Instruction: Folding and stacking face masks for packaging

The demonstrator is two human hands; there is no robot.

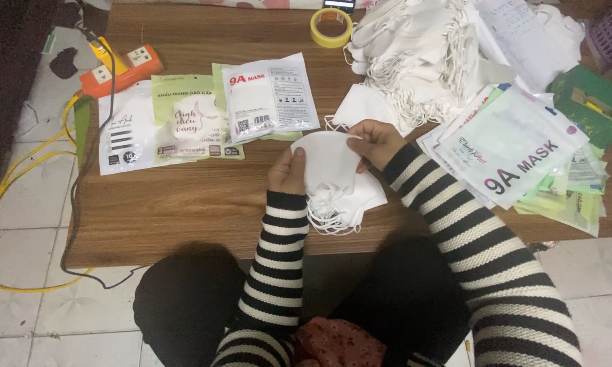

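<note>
Both hands hold a small stack of white face masks (333, 178) just inside the near edge of the wooden table (183, 211), at about its middle; the left hand (287, 173) is clenched on the stack's left side, thumb on top; the right hand (376, 141) pinches the top mask's upper edge with bent fingers (355, 133); both striped forearms rise from the near edge; bare wood lies open toward the near left corner; sealed mask packets (268, 95) sit just beyond the hands; a heap of loose masks (421, 61) fills the far right; a fan of printed pouches (517, 146) crowds the right edge; a tape roll (331, 27) rests at the far edge; an orange power strip (119, 68) lies at the far left corner.
</note>
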